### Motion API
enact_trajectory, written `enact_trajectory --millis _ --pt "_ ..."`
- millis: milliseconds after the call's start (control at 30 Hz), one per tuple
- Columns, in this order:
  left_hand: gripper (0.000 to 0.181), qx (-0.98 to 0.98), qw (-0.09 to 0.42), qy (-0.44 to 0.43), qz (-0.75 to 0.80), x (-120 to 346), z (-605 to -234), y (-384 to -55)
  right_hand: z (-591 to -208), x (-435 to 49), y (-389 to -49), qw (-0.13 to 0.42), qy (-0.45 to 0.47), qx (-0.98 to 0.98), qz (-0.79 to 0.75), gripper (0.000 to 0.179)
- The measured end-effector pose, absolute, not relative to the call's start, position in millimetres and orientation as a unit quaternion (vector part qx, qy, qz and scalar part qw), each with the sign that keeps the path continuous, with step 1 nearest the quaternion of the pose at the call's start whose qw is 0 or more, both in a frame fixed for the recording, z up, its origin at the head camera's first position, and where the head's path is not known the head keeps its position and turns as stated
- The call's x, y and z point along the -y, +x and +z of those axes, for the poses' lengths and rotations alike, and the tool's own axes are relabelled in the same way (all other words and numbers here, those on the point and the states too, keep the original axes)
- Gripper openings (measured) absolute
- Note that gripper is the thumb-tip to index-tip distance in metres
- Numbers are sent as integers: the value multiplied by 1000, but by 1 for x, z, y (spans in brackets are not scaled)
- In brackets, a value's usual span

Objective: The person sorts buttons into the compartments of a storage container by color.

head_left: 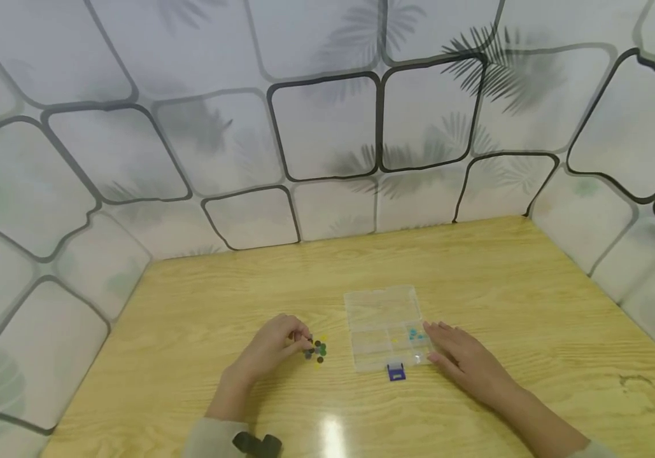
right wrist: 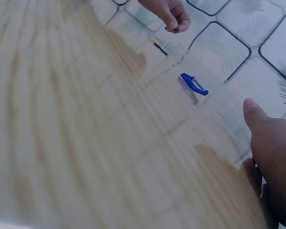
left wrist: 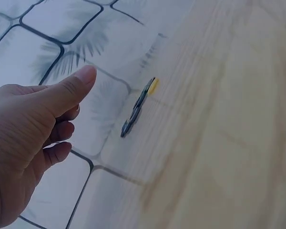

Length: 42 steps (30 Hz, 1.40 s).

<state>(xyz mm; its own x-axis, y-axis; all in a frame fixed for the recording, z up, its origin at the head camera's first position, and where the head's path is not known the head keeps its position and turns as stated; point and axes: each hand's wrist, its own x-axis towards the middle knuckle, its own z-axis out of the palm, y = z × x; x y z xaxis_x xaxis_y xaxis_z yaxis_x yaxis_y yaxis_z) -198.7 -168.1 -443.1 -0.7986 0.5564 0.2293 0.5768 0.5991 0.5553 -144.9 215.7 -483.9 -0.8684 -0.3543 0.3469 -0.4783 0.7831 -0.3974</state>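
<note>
My left hand (head_left: pixel 274 343) hovers at the left side of a loose pile of small flat round pieces (head_left: pixel 322 350), dark, green and yellow. Its fingers curl toward the thumb; whether a dark piece sits between the tips is unclear. In the left wrist view the thumb (left wrist: pixel 74 90) hides the index fingertip, and the pile (left wrist: pixel 136 109) appears edge-on. A clear plastic compartment box (head_left: pixel 368 353) lies with its lid (head_left: pixel 381 306) folded back. Several blue pieces (head_left: pixel 415 334) lie in a right compartment. Against the box's right edge rests my right hand (head_left: pixel 467 361), fingers extended.
A blue latch (head_left: pixel 396 372) projects from the box's front edge. The wooden table (head_left: pixel 201 305) meets patterned walls (head_left: pixel 333 127) at the back and sides. A dark strap (head_left: pixel 257 443) is around the left sleeve.
</note>
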Motion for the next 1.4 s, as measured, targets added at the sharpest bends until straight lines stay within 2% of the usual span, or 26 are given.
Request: enact_trajectory --millis 100,333,733,1000,1300,1400 --pt "12 895 26 -324 -305 161 -442 -199 -484 -216 -145 131 222 936 241 50" --pt "12 891 92 -363 -258 147 -446 -201 -484 -216 -144 137 227 934 239 50" --pt "13 884 103 -381 -252 109 -442 -202 -485 -216 -145 136 223 935 240 50" --pt "14 848 144 -438 -261 85 -441 -205 -484 -216 -144 129 220 936 241 50" --pt "15 857 102 -447 -235 55 -437 -204 -484 -216 -145 120 218 936 250 50" --pt "16 857 103 -450 -227 46 -436 -203 -485 -216 -145 123 220 935 250 50"
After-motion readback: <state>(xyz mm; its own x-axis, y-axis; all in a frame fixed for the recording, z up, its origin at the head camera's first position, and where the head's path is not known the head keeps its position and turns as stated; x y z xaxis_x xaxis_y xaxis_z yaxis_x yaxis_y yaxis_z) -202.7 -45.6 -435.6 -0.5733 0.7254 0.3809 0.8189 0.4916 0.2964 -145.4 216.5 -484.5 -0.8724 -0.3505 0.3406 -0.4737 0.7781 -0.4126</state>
